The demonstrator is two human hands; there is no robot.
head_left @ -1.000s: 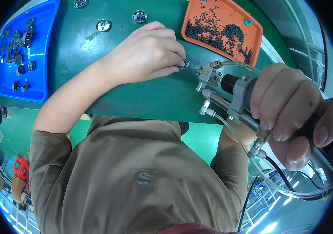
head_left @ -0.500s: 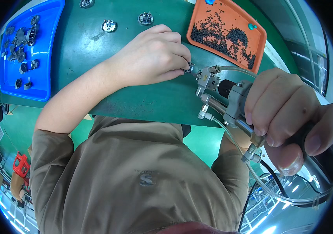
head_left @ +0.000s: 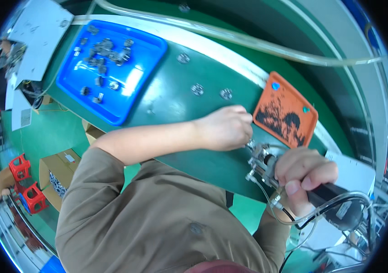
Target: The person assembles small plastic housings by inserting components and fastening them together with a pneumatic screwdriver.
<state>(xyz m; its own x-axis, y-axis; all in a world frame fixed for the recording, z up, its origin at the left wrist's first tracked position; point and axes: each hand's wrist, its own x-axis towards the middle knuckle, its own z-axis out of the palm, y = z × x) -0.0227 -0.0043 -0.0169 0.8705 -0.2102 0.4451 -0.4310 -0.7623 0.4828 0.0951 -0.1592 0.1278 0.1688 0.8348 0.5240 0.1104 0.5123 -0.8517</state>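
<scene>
My left hand (head_left: 226, 129) reaches across the green table (head_left: 194, 168) with its fingers curled together. They pinch a small dark part, like the small parts on the table, mostly hidden behind the fingertips. My right hand (head_left: 305, 169) is wrapped round a powered screwdriver (head_left: 339, 202) with a black body, a metal head (head_left: 261, 159) and air hoses. The tool's tip meets the left fingertips; whether it touches the part is hidden. Three similar round metal-and-black parts lie apart on the table beyond my left hand, the nearest one (head_left: 226, 94) just above it.
At the right back stands an orange tray (head_left: 313, 119) of tiny black screws. A blue tray (head_left: 151, 43) with several small parts is at the left. A clear hose (head_left: 248, 43) hangs across the far side. On the floor are cardboard boxes (head_left: 73, 159) and red stools (head_left: 20, 167).
The head view has swung and pulled back, so the trays and more of the floor show. My left hand stays at the screwdriver's tip, and my right hand still grips the tool.
</scene>
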